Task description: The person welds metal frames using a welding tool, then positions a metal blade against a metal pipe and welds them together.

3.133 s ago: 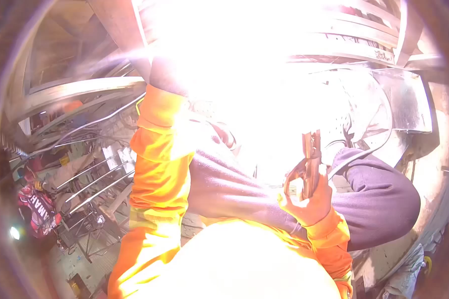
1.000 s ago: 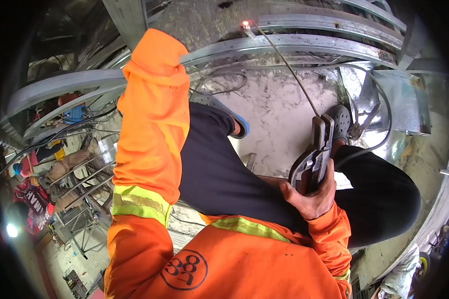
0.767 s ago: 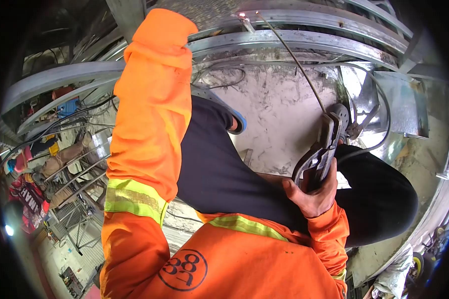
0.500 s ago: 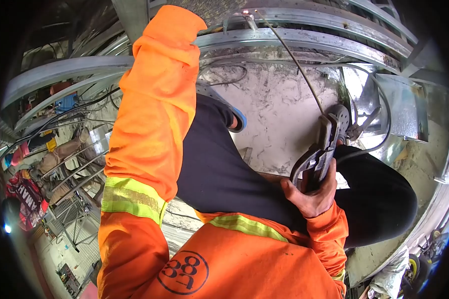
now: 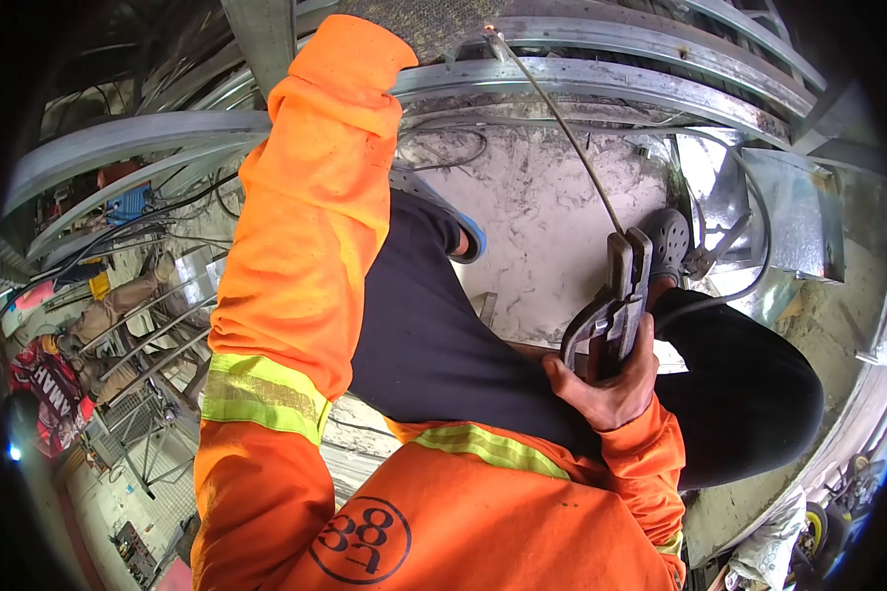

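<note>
My right hand [image 5: 616, 389] is wrapped round a welding electrode holder [image 5: 621, 295] in front of my bent right knee. A long thin welding rod [image 5: 567, 128] runs from its jaws up and to the left. The rod's far end meets a small stub of metal [image 5: 498, 44] at the curved metal channels [image 5: 641, 79], where a faint orange glow shows. My left arm, in an orange sleeve [image 5: 315, 197], reaches up to the top of the view. The left hand is out of sight past the cuff, beside a dark speckled surface [image 5: 434, 28].
A cable [image 5: 759, 212] loops from the holder's side along the right. Sheet metal [image 5: 798, 212] stands at the right. Metal bars cross the top and left. A person in a red shirt [image 5: 54, 389] is at the far left. My shoe [image 5: 670, 241] rests beside the holder.
My right hand and the holder have shifted slightly left and down. The rod's far end has come left to the metal stub. My left sleeve has moved slightly right.
</note>
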The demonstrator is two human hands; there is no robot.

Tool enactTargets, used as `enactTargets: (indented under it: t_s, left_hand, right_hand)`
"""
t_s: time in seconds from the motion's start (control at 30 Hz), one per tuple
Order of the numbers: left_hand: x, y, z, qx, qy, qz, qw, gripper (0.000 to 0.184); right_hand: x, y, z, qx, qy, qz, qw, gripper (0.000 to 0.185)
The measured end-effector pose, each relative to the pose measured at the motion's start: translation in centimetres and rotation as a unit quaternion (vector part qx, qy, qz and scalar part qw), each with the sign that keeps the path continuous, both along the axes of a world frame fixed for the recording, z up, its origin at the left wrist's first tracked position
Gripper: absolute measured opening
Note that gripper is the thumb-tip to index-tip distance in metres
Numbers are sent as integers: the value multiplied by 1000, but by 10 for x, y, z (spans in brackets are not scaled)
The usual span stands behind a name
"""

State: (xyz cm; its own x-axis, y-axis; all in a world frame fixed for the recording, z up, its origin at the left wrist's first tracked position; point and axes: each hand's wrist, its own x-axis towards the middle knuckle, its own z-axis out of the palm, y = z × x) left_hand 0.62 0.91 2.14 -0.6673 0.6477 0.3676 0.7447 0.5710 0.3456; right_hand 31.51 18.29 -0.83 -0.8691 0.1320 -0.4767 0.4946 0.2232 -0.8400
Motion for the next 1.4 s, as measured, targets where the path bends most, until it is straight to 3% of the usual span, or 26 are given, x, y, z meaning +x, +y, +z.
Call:
enactTargets:
  t_s: [0.03, 0.2, 0.43, 0.77, 0.83, 0.9, 0.93, 0.97, 1.03, 1.27, 1.33, 1.37, 1.4]
  left_hand:
    - [2, 2, 3, 5, -80, 49, 996, 39]
    - [4, 4, 6, 1, -91, 60, 994, 48]
    - [6, 8, 9, -5, -131, 71, 989, 57]
    - [7, 8, 10, 9, -118, 60, 991, 57]
    - [7, 7, 11, -21, -137, 75, 988, 53]
    - [9, 11, 7, 64, -227, 18, 972, 41]
    - [5, 10, 16, -206, 36, -36, 977, 28]
    - [4, 7, 15, -206, 36, -36, 977, 28]
    - [0, 1, 10, -165, 43, -54, 984, 27]
    - [-23, -19, -27, -20, 67, -115, 991, 25]
    - [-26, -21, -32, 21, 73, -132, 988, 25]
    - [-27, -21, -34, 42, 76, -140, 986, 25]
    - [-16, -8, -18, -91, 92, -64, 990, 26]
  right_hand:
    - [0, -1, -1, 0, 0, 0, 1000, 66]
    - [2, -2, -6, 14, 51, -6, 999, 64]
    - [2, -2, -4, 27, 27, -2, 999, 62]
    - [3, -3, -10, 24, 62, -5, 998, 62]
    - [8, -1, -16, 28, 86, -8, 996, 62]
    - [12, 3, -19, 87, 75, 64, 991, 70]
    - [8, -5, -21, 73, 127, 9, 989, 72]
    - [5, 0, -11, 50, 25, 24, 998, 72]
    - [11, 0, -21, 79, 130, 29, 988, 69]
    - [7, 3, -16, 54, 42, 49, 996, 67]
    - [11, 1, -24, 84, 161, 34, 983, 67]
    - [15, 2, -24, 116, 152, 64, 980, 66]
    - [12, 2, -19, 59, 109, 31, 992, 66]
